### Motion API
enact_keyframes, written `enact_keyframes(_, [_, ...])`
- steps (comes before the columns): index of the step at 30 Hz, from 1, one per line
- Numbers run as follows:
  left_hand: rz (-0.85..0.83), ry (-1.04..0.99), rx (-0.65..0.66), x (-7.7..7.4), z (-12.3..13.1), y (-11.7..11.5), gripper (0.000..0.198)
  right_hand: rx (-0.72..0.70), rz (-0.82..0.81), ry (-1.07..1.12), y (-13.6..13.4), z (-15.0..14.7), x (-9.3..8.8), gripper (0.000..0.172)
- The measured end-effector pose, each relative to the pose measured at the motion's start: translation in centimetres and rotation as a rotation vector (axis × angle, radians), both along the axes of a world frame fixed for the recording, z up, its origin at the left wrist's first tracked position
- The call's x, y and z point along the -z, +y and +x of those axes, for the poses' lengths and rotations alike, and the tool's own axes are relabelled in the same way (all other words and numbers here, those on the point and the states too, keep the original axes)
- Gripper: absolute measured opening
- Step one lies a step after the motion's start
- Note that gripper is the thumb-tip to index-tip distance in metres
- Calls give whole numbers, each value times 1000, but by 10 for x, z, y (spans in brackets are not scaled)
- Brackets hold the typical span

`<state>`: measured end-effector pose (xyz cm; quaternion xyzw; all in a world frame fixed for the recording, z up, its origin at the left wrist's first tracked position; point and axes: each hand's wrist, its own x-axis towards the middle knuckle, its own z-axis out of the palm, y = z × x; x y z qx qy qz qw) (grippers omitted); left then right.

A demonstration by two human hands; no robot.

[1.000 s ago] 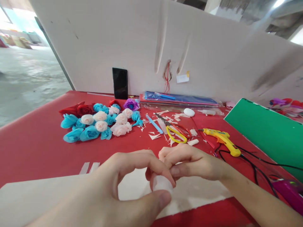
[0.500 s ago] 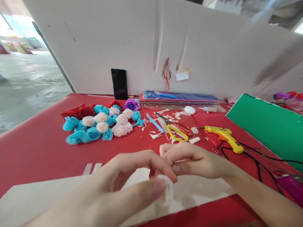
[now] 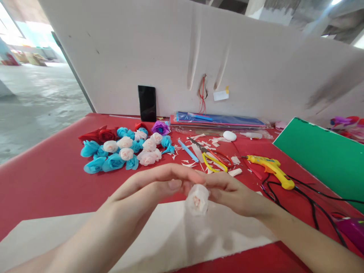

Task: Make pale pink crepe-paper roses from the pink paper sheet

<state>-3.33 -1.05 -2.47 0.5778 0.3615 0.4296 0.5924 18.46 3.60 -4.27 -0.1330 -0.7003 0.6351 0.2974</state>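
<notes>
A small whitish-pink paper rose [image 3: 197,201] is between my hands, its rolled centre facing me. My left hand [image 3: 153,191] closes in from the left, with thumb and fingers pinched together at the rose's back edge. From the right, my right hand [image 3: 231,193] has its curled fingers and thumb gripping the rose low behind the petals; the fingertips are partly hidden. Under the hands lies a cream paper sheet [image 3: 159,235] on the red tabletop [image 3: 57,189].
Several blue, pink, red and purple paper roses [image 3: 125,142] lie at the back left. Scissors [image 3: 212,157], a blue stick [image 3: 188,150] and paper scraps are mid-table. A yellow glue gun [image 3: 270,168] with black cord is right, near a green board [image 3: 321,159]. A phone [image 3: 147,103] leans on the wall.
My left hand has moved up and its thumb has come off the rose's front, so the rose's centre now shows. The view has shifted slightly.
</notes>
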Motion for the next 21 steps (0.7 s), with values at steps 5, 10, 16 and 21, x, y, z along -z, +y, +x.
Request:
enact_keyframes(5, [-32,-70,124,-8,2,4,18,1,-231,120,-8,-13,8,27])
enact_keyframes(10, [26,17,61,-6,5,6,20,-12,-456,219,-19,-22,6,26])
enact_keyframes(16, [101,79,46,-2,5,13,30,-8,-607,250,-28,-26,-1,23])
enact_keyframes(21, [109,95,113,-1,5,12,36,7,-510,235,-29,-28,4,32])
